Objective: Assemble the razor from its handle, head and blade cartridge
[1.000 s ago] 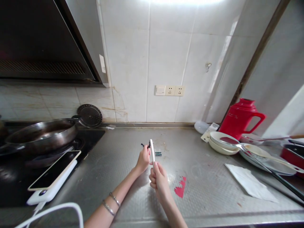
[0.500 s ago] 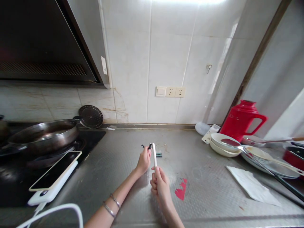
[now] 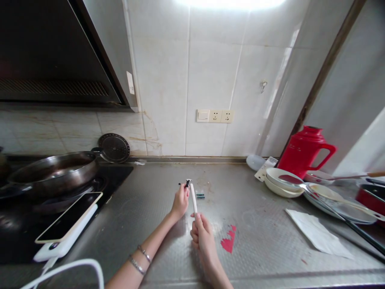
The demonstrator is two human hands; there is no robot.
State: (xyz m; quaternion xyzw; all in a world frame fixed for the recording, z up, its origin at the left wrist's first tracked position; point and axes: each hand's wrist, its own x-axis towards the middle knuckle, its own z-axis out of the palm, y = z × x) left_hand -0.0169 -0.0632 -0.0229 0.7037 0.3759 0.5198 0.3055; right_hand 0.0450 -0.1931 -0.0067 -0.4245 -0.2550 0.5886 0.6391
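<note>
My left hand [image 3: 179, 202] is closed round a small black piece [image 3: 187, 184] with a pale, T-shaped top; its exact kind is too small to make out. Below and to the right, my right hand [image 3: 203, 235] grips the lower end of a slim white stick [image 3: 193, 198], which points up and away from me. The stick's far tip is close beside the black piece; I cannot tell whether they touch. Just right of the stick, small dark teal rods [image 3: 200, 196] lie on the metal counter [image 3: 144, 224]. Two silver bracelets [image 3: 136, 263] circle my left wrist.
At left, a steel pan [image 3: 57, 170] sits on the hob, near a phone [image 3: 70, 216] on a white power bank with a cable. A red patch [image 3: 229, 240] marks the counter. At right are a paper napkin [image 3: 319, 235], stacked bowls [image 3: 281, 188], utensils and a red flask [image 3: 303, 154].
The white stick's far end has swung slightly left and down, from beside the black piece's top to just below it. My left hand has shifted slightly left.
</note>
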